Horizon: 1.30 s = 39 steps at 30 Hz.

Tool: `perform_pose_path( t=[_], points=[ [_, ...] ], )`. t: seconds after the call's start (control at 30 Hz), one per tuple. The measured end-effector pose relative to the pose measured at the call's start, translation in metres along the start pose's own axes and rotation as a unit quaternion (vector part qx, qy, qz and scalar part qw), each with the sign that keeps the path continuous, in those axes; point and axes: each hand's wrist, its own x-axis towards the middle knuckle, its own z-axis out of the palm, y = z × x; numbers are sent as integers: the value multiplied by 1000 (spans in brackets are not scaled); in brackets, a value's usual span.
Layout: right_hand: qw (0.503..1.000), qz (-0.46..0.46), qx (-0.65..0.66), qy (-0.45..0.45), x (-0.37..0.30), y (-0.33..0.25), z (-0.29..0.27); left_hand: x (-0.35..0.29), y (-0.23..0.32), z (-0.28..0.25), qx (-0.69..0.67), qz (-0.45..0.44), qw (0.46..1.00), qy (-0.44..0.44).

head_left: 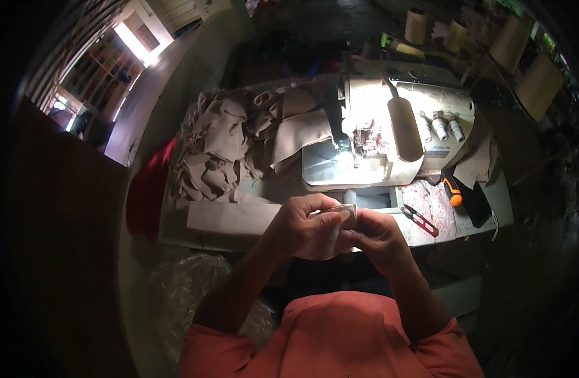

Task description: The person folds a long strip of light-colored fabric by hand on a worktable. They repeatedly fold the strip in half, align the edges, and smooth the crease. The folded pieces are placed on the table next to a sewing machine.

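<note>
Between my hands, just in front of the table's near edge, is a folded piece of beige fabric (321, 246). My left hand (302, 223) pinches its upper edge with the thumb on top. From the other side my right hand (381, 236) grips the fabric's right edge between thumb and fingers. A flat beige fabric strip (229, 217) lies on the table to the left of my left hand. Beyond my hands stands a white sewing machine (406, 132), its needle area brightly lit by a lamp (408, 129).
A heap of beige fabric pieces (220, 138) covers the table's left side. Thread snips (420, 220), an orange-and-black tool (452, 191) and a dark flat object (472, 201) lie at the right. Thread cones (415, 26) stand behind. A clear plastic bag (192, 286) hangs below left.
</note>
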Motion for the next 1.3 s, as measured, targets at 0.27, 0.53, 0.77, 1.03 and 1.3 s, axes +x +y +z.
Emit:
perform_pose_path(
  t=[0.27,0.53,0.77,1.03,1.3],
  points=[
    [997,30,32,57,-3,-4,-3,12,9,4,161,106,977,94],
    [988,-15,-39,150,30,20,-28,69,-7,2,374,256,882,127],
    [983,-53,22,176,24,35,-24,69,-16,-1,490,285,819,87],
    [982,-41,-50,178,42,30,-31,96,-16,-13,461,315,825,84],
    [977,-57,-78,191,45,32,-31,79,-28,-7,517,309,793,88]
  ],
)
